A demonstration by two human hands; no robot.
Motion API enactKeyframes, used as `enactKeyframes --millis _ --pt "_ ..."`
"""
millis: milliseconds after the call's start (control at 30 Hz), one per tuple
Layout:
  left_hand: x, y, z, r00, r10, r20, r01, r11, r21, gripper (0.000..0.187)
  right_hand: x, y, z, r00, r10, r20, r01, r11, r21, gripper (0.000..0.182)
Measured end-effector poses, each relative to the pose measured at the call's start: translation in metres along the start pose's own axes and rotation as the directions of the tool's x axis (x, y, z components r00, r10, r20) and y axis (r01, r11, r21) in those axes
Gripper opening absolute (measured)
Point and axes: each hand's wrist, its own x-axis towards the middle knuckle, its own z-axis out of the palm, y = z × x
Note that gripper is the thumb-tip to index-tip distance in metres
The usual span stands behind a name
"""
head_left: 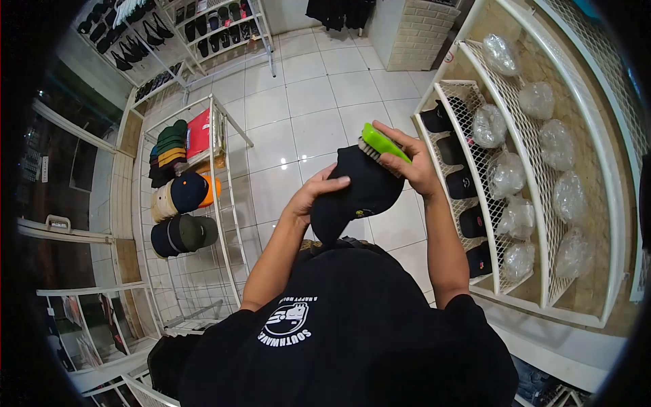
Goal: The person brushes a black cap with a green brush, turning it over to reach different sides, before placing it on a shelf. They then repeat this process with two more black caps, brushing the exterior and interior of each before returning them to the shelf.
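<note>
A black baseball cap [359, 186] is held up in front of my chest, its brim pointing down toward me. My left hand [317, 193] grips the cap's left side, thumb on top and the other fingers hidden beneath. In my right hand [412, 161] is a bright green scrub brush [384, 144], clasped between thumb and fingers. The brush's pale bristles touch the cap's crown near its far right edge. A small yellowish mark shows on the cap's near side.
On the right, a white mesh rack [536, 163] carries black caps [461, 183] and plastic-wrapped items [505, 175]. At the left stands a white metal rack [234, 203] with stacked caps [183, 234] and folded beanies [169, 146]. Footwear shelves [220, 27] are at the back on a tiled floor [285, 108].
</note>
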Motion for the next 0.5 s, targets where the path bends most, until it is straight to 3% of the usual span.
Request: enactKeyframes --millis 67,167,300,367,400,467,500 --pt "0.001 0.001 -0.004 1.000 0.002 0.013 -0.002 1.000 0.000 0.063 0.004 -0.002 0.002 0.995 -0.086 0.042 0.094 0.961 -0.260 0.057" --pt "-0.007 0.003 0.002 1.000 -0.023 0.010 0.025 0.977 -0.211 0.059 0.003 -0.003 0.013 0.995 -0.098 0.018 0.099 0.952 -0.289 0.057" --pt "-0.006 0.005 -0.009 0.997 -0.082 0.002 0.079 0.959 -0.273 0.054 0.002 -0.008 0.024 0.994 -0.104 0.021 0.104 0.913 -0.393 0.059" --pt "-0.004 0.002 -0.016 0.996 -0.091 -0.002 0.090 0.995 -0.051 0.049 0.003 -0.015 0.029 0.986 -0.134 0.096 0.164 0.799 -0.579 0.059" --pt "-0.002 -0.001 -0.018 0.996 -0.092 0.000 0.092 0.994 -0.051 0.049 0.003 -0.018 0.034 0.987 -0.133 0.094 0.163 0.798 -0.580 0.059" --pt "-0.002 -0.010 -0.019 0.996 0.007 -0.093 0.007 0.990 0.142 0.048 0.003 -0.022 0.046 0.925 -0.262 0.275 0.376 0.524 -0.764 0.061" --pt "-0.002 -0.011 -0.016 0.994 0.053 -0.093 -0.037 0.986 0.165 0.047 0.003 -0.025 0.049 0.933 -0.212 0.290 0.359 0.558 -0.748 0.060"
